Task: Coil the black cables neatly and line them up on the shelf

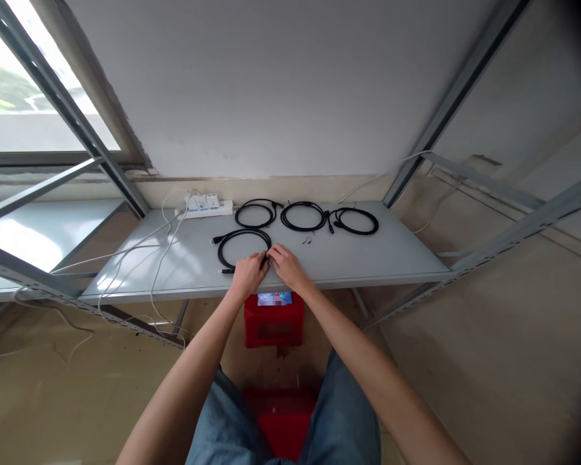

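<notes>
Blue jeans [232, 420] are seen nearest, then by the front edge of the shelf [368, 261] a coiled black cable [243, 231] is pinched by left hand [248, 274] and right hand [288, 266], with three more coils [304, 229] lined up along the back edge.

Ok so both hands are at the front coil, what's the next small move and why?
I'd probably steady the front coil with the left hand and let the right hand fasten it: both hands meet at its right side, and small black bits, perhaps ties, lie nearby. Whether a tie is already on it is hidden.
</notes>
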`<state>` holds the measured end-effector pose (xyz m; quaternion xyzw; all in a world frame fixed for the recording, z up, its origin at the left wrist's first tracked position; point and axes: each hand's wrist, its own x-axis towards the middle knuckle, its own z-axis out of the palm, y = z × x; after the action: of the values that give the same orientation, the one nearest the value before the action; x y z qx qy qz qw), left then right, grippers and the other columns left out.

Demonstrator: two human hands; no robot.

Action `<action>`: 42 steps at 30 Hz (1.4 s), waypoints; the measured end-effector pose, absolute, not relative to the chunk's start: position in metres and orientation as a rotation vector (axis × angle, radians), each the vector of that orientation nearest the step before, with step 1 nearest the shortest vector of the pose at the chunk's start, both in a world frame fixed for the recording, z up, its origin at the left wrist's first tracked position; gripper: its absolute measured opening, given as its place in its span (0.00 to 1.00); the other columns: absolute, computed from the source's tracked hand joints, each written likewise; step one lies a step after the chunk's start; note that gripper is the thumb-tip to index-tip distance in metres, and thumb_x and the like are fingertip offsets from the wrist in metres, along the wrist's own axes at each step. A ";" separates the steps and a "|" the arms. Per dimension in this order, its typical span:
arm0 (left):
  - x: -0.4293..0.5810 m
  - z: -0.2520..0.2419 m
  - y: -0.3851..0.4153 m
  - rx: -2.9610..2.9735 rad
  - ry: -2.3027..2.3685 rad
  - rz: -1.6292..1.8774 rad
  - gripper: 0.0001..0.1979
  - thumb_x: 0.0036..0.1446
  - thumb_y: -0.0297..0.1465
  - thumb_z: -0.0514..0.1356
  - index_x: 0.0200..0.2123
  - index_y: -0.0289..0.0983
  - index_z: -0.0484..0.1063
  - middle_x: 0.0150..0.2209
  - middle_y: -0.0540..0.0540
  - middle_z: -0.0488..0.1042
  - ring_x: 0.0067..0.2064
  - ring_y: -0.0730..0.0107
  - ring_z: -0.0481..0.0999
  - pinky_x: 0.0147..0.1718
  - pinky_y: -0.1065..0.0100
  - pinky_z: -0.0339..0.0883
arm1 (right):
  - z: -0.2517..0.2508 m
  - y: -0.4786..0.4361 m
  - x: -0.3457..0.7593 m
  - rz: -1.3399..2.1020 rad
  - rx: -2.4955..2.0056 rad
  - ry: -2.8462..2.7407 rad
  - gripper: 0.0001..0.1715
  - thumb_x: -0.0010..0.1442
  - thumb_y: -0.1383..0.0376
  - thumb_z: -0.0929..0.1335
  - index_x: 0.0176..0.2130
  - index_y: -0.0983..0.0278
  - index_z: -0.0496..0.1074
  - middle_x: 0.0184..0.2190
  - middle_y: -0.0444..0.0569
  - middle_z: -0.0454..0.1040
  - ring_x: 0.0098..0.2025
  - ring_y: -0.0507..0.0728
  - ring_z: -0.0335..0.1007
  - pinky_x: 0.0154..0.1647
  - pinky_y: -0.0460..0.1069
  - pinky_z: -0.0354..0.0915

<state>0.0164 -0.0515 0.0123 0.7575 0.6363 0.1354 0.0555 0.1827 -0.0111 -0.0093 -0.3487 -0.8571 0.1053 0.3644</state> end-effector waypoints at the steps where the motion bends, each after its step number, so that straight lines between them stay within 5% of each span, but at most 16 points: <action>1: 0.017 0.012 -0.051 2.298 1.932 0.410 0.20 0.75 0.40 0.48 0.61 0.43 0.71 0.53 0.39 0.80 0.50 0.54 0.80 0.44 0.63 0.66 | -0.010 -0.011 0.182 0.265 -0.901 -2.205 0.14 0.68 0.75 0.63 0.44 0.59 0.73 0.45 0.51 0.73 0.47 0.60 0.69 0.50 0.54 0.67; 20: 0.019 0.015 -0.050 2.314 1.922 0.426 0.18 0.72 0.41 0.51 0.56 0.44 0.76 0.50 0.41 0.82 0.50 0.53 0.81 0.43 0.63 0.66 | -0.009 -0.005 0.183 0.454 -0.883 -2.028 0.13 0.63 0.77 0.66 0.37 0.59 0.73 0.38 0.49 0.75 0.46 0.60 0.70 0.51 0.55 0.68; 42: 0.013 0.008 -0.048 2.369 1.861 0.470 0.19 0.73 0.38 0.50 0.56 0.43 0.77 0.48 0.42 0.81 0.47 0.56 0.80 0.40 0.64 0.65 | -0.006 -0.010 0.185 0.351 -0.864 -2.160 0.10 0.71 0.72 0.64 0.39 0.61 0.73 0.41 0.51 0.74 0.48 0.61 0.66 0.51 0.55 0.66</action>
<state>0.0129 -0.0483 0.0079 0.7762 0.6096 0.1540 0.0461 0.1845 -0.0103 -0.0055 -0.3389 -0.8477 0.1378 0.3842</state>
